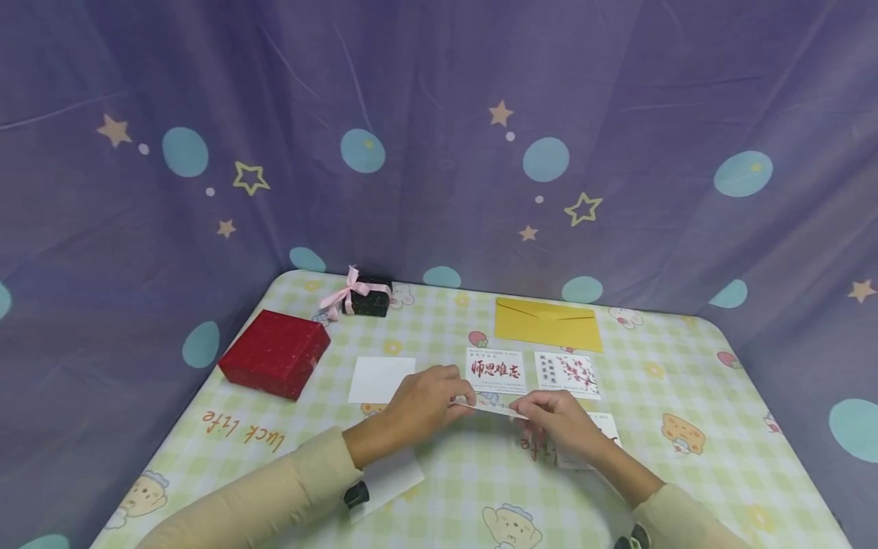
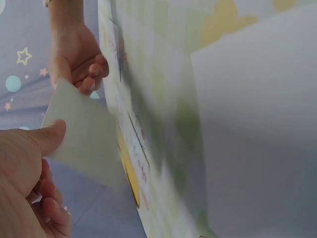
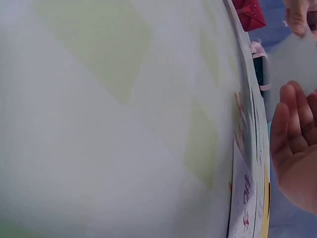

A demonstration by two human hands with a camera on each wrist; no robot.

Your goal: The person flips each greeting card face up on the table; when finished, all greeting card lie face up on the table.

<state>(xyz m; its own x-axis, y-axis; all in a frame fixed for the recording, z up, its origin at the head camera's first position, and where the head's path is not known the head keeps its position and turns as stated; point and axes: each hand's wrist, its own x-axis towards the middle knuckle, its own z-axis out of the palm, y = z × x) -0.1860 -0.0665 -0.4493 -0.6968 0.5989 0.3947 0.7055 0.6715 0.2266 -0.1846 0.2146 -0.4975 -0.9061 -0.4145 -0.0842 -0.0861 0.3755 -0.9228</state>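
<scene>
A thin white card [image 1: 490,409] is held up above the table between the two hands, tilted nearly edge-on in the head view. My left hand [image 1: 427,398] pinches its left end; the thumb [image 2: 49,136] lies flat on the pale back in the left wrist view. At the other end my right hand [image 1: 559,422] grips the card between thumb and fingers. Just beyond lie a card with red characters [image 1: 495,371] and a card with red blossoms [image 1: 568,374]. Another printed card [image 1: 605,428] is partly hidden beneath the right hand.
A blank white card [image 1: 381,380] lies left of the hands, another [image 1: 392,482] partly under the left forearm. Farther back are a yellow envelope [image 1: 547,325], a red box [image 1: 273,352] and a small black box [image 1: 370,299] with a pink ribbon. A purple curtain [image 1: 439,213] hangs behind the table.
</scene>
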